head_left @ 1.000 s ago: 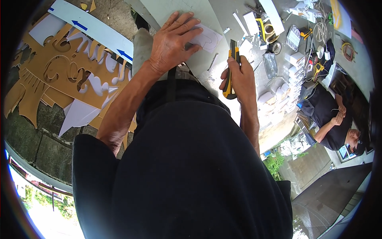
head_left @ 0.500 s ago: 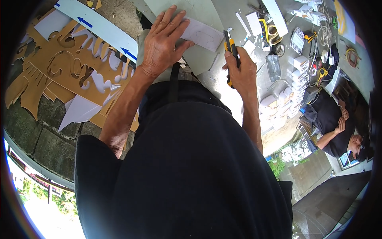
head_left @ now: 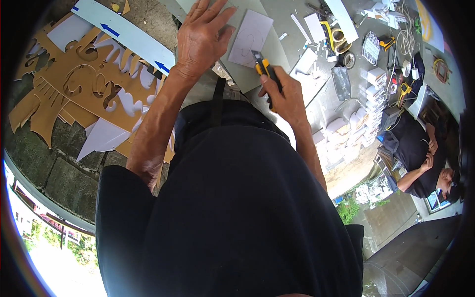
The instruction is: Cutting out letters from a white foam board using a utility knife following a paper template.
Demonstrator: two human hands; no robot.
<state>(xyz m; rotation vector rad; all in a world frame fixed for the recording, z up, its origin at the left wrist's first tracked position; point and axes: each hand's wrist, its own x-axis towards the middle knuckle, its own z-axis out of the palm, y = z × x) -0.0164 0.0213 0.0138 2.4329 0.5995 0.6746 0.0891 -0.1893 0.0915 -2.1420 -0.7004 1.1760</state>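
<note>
White sheet [head_left: 259, 27] with drawn outline, upper centre of frame | left hand [head_left: 202, 43]: fingers slightly apart, just beside sheet | right hand [head_left: 284, 93]: fingers clamped on yellow-black cutter [head_left: 264, 66], blade over sheet, contact unclear | risk: skidding, crooked slicing, from lack of pinning

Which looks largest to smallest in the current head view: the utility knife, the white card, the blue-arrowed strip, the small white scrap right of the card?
1. Blue-arrowed strip
2. White card
3. Utility knife, partly covered by the right hand
4. Small white scrap
</note>
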